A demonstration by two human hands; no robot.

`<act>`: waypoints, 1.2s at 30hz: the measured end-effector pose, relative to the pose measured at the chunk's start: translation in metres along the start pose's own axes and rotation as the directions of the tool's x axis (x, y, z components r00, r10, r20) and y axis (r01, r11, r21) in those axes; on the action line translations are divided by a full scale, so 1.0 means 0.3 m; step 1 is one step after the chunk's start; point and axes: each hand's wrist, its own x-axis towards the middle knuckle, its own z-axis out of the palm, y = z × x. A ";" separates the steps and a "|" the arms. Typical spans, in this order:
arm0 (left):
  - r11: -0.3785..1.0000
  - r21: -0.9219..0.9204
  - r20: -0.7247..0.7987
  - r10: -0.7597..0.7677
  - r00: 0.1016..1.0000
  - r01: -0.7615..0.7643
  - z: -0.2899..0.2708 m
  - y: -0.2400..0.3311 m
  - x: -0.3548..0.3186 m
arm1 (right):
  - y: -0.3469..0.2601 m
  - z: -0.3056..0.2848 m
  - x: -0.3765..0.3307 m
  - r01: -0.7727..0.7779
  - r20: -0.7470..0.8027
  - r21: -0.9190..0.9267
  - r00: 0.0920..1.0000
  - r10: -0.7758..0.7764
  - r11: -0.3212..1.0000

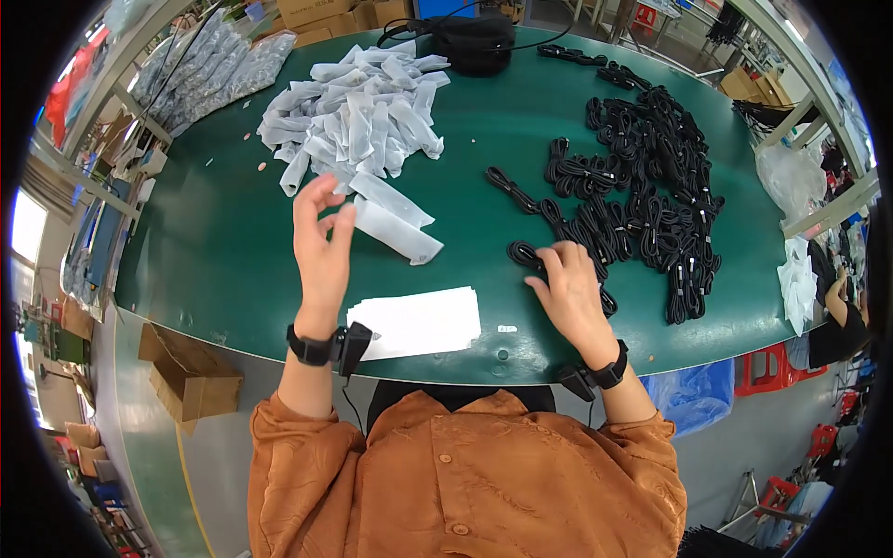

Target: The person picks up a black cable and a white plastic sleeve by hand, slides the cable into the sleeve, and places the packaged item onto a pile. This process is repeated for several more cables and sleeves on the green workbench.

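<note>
My left hand (321, 237) hovers over the table's left side, thumb and fingers apart, with nothing seen in it. Just right of its fingertips lie two frosted, translucent plastic sleeves (398, 230), one partly over the other. Beyond them is a heap of similar sleeves (358, 116). My right hand (569, 290) reaches down at the near edge of the black cables, thumb and index finger apart. A coiled black cable (524, 252) lies at its index finger; the fingers partly hide it. Whether they touch it, I cannot tell. Between my hands sits a stack of white paper slips (416, 324).
Many tied black cables (651, 177) cover the right of the green table (233, 251). A small white label (507, 328) lies near the front edge. At the back are a black bag (473, 45) and a large bag of plastic-wrapped items (219, 74). An open carton (193, 377) stands on the floor.
</note>
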 end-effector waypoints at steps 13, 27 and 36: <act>0.860 0.394 0.606 0.023 0.795 -0.324 0.070 -0.085 -0.444 | -0.090 -0.006 -0.099 -0.174 0.229 0.436 0.970 0.078 0.883; 0.974 0.217 0.486 -0.163 0.859 0.062 0.059 -0.061 -0.442 | -0.088 -0.028 -0.139 -0.070 0.403 0.442 0.906 -0.128 0.894; 0.977 0.214 0.549 -0.142 0.823 0.025 0.050 -0.045 -0.427 | -0.124 -0.027 -0.124 -0.009 0.304 0.592 0.929 -0.213 0.806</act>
